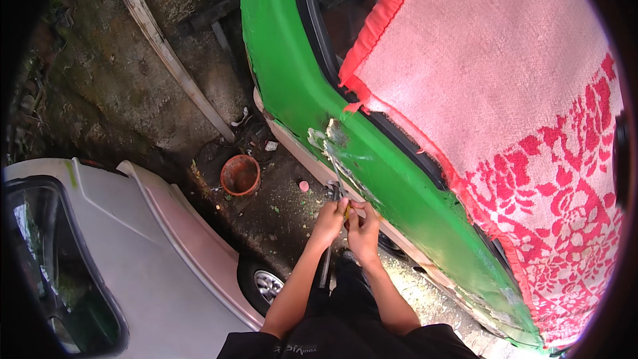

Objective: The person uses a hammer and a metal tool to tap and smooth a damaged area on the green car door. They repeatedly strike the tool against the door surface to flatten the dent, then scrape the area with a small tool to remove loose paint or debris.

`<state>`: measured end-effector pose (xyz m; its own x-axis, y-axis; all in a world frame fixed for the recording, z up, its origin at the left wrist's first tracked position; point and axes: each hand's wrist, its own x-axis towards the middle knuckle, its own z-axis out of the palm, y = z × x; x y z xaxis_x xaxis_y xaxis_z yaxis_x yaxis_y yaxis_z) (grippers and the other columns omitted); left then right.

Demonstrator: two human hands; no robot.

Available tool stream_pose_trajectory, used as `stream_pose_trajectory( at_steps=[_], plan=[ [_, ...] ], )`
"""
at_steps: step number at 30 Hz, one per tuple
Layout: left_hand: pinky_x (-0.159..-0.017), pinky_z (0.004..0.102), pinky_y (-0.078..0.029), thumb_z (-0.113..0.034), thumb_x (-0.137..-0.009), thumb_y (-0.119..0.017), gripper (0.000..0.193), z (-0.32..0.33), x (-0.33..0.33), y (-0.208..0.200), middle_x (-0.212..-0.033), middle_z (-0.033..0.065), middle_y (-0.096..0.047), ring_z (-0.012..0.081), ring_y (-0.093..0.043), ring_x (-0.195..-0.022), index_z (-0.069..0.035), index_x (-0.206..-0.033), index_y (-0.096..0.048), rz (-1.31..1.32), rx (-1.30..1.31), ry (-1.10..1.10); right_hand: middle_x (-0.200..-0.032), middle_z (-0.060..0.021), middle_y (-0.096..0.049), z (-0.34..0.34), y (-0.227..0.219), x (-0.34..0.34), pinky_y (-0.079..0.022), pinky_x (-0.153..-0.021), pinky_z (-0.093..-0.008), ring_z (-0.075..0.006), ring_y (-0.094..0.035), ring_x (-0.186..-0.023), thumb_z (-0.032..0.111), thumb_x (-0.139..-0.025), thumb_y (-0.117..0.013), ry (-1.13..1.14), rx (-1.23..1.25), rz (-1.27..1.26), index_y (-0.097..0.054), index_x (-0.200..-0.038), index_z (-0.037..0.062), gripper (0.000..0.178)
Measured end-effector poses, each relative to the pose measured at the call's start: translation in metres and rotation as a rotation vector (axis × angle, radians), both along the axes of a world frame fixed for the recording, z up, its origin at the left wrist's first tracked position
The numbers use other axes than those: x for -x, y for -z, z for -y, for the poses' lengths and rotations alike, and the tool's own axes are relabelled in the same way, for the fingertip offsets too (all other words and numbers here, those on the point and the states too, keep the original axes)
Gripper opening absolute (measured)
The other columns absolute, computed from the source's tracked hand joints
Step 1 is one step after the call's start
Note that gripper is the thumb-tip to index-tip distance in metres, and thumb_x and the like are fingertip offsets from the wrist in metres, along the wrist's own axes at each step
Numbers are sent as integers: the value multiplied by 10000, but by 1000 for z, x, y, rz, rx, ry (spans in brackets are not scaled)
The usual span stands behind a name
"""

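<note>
Both of my hands meet in front of the lower edge of a green car body (392, 159). My left hand (327, 223) is closed around a long grey metal tool (325, 266), whose shaft shows below the fist; a dark metal piece shows just above it. My right hand (363, 229) pinches a yellow-handled tool (346, 213) close against the left thumb. A thin metal shaft (337, 174) slants up toward the panel from there. Beyond it the panel has a chipped, bare patch (337, 133) with pale, flaking filler.
A pink and red patterned towel (498, 93) drapes over the green car. At left stands a silver-grey car (153, 259) with its wheel (268, 286) near my left arm. An orange pot (240, 175) and pink cap (304, 186) lie between; a long pale strip (166, 46) leans behind.
</note>
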<state>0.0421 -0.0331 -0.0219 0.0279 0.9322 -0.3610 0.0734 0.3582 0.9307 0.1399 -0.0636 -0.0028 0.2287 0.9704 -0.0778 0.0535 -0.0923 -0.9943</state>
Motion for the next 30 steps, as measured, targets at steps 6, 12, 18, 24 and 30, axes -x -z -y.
stream_pose_trajectory(
  at_steps=[6,12,18,24,30],
  plan=[
    [-555,292,-376,-368,-1048,-461,476,-15,14,2,-661,-14,-538,79,-452,-601,13,-847,-662,-40,-96,69,-772,-64,-631,-11,-5,0,-443,-527,-275,-90,-544,-573,34,-961,-560,-69,71,125,-585,-1061,-19,116],
    [-584,334,-420,-420,-1043,-442,530,-15,6,-8,-660,52,-548,136,-490,-617,22,-813,-623,113,-30,16,-741,-116,-614,-13,-9,-1,-432,-530,-308,-120,-530,-559,48,-955,-568,-30,46,61,-570,-1077,-9,135],
    [-642,317,-417,-423,-1040,-460,524,-5,6,13,-737,7,-600,94,-472,-679,26,-877,-675,8,-126,42,-797,-145,-659,2,-22,-1,-473,-584,-301,-132,-605,-633,46,-957,-567,-33,61,73,-566,-1068,-20,129],
    [-479,260,-343,-377,-1034,-491,416,-11,14,0,-632,-32,-510,64,-441,-536,-29,-905,-679,88,-99,27,-819,-119,-671,-10,-14,9,-479,-566,-310,-129,-597,-594,28,-950,-573,-53,43,194,-572,-1065,-14,123],
    [-421,246,-291,-337,-1033,-507,356,-9,10,-28,-592,-54,-438,51,-372,-468,-43,-931,-678,238,93,46,-765,-108,-660,-16,-18,-7,-451,-546,-299,-114,-571,-577,43,-951,-577,-64,64,120,-575,-1059,-15,123]
  ],
)
